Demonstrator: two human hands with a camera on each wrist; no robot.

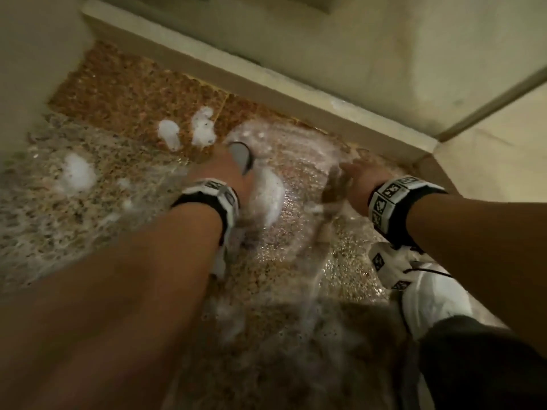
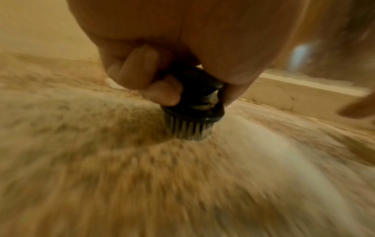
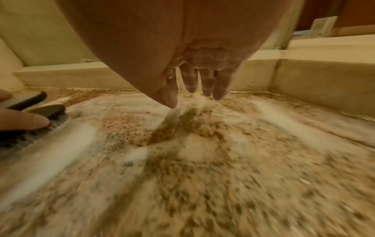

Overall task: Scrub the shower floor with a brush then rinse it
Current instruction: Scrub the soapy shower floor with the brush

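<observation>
Head view: left hand grips the brush on the shower floor at centre, suds smeared from 9 to 5 o'clock, foam blobs and dry-looking tile at 11, so scrubbing is maybe half done, rinse not begun. Left wrist view: fingers curl round the black brush, bristles down on the floor. Right wrist view: right hand empty, straight soapy fingers reaching the floor; brush at 9 o'clock.
</observation>
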